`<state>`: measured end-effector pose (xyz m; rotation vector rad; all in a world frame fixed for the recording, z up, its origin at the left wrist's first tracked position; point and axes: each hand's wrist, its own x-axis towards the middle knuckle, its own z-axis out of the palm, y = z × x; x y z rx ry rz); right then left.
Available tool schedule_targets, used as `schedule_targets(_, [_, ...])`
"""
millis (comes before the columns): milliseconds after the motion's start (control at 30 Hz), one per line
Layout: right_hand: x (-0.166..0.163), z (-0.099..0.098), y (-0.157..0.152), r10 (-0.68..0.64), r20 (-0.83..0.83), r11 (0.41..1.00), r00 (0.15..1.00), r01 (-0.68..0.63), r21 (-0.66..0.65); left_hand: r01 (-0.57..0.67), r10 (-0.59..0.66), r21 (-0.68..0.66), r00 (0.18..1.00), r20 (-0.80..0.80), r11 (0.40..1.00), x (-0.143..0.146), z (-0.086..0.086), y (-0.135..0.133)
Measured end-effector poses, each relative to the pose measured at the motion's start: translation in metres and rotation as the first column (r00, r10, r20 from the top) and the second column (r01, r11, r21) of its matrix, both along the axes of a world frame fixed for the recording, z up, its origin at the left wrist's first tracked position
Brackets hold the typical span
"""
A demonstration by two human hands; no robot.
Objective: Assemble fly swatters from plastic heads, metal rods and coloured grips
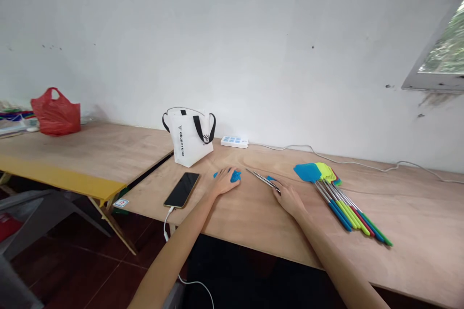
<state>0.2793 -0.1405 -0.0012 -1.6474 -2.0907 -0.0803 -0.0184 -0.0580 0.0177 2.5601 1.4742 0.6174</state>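
Centre of frame: right hand [286, 196] closed on a thin metal rod [261, 178], long axis running lower right to upper left, free tip pointing up-left. Left hand [224, 181] lies over a blue swatter head [235, 175]; grip cannot be told. Phone [181, 189] close left, swatter bundle [340, 198] right. Bare table [246, 222] extends to the near edge.

left hand [225, 181]: palm down, fingers bent | right hand [286, 196]: gripping, arm outstretched
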Motion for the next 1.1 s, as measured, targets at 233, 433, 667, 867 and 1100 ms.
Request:
schedule_targets(233, [0.0,-0.002,0.0,-0.033,0.031,0.999,0.999,0.033,-0.01,-0.034,0.034,0.029,0.999,0.008,0.999,0.001,0.003,-0.003])
schedule_targets(433, [0.001,-0.002,-0.001,-0.08,0.064,0.996,0.995,0.082,-0.022,-0.055,0.056,0.033,0.998,-0.03,0.998,0.002,0.003,-0.003])
schedule_targets(667, [0.002,-0.001,0.0,-0.061,0.083,0.997,0.995,0.064,-0.032,-0.061,0.062,0.025,0.996,-0.069,0.998,-0.002,0.002,-0.004])
schedule_targets(867, [0.002,-0.002,0.0,-0.054,0.08,0.998,0.995,0.056,-0.026,-0.051,0.051,0.011,0.996,-0.075,0.999,-0.009,0.005,-0.007])
schedule_targets(1100, [0.003,0.0,-0.001,-0.011,0.053,1.0,0.999,0.012,-0.022,0.035,-0.036,-0.017,0.997,-0.07,0.999,-0.014,0.01,-0.018])
